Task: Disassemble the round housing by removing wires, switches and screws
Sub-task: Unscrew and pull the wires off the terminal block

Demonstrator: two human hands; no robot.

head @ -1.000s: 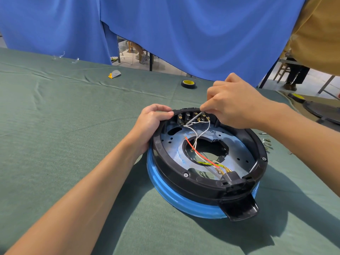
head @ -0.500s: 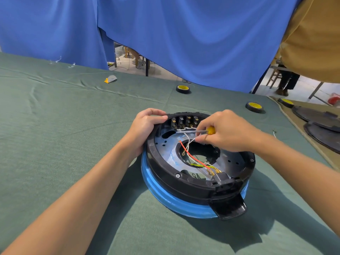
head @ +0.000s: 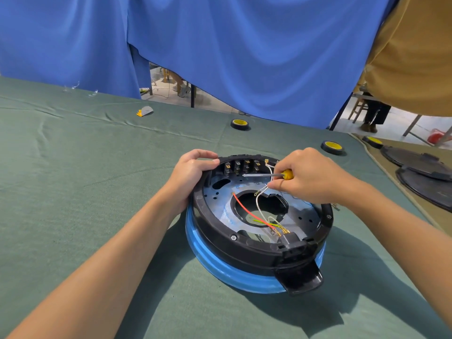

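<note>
The round housing (head: pixel 220 231), a black ring on a blue base, lies on the green cloth in front of me. My left hand (head: pixel 189 171) grips its far left rim. My right hand (head: pixel 308 177) holds a yellow-handled screwdriver (head: pixel 266 175) lying sideways, tip pointing left below the row of switches (head: pixel 241 166) at the far inner wall. White wires (head: pixel 259 201) hang pinched under the same hand's fingers. A red wire (head: pixel 247 210) and a yellow-green wire (head: pixel 265 222) run to the black connector (head: pixel 288 238) at the near rim.
Rolls of black tape with yellow cores (head: pixel 239 124) (head: pixel 332 147) lie on the cloth beyond the housing. Dark round lids (head: pixel 425 177) sit at the right edge. A small grey-orange scrap (head: pixel 144 111) lies far left. Blue curtain hangs behind; a person in a tan top (head: pixel 415 57) stands at right.
My right hand has come down from the switch row to the housing's middle right, now showing the screwdriver and white wire ends pulled free of the switches. The left hand stayed on the rim.
</note>
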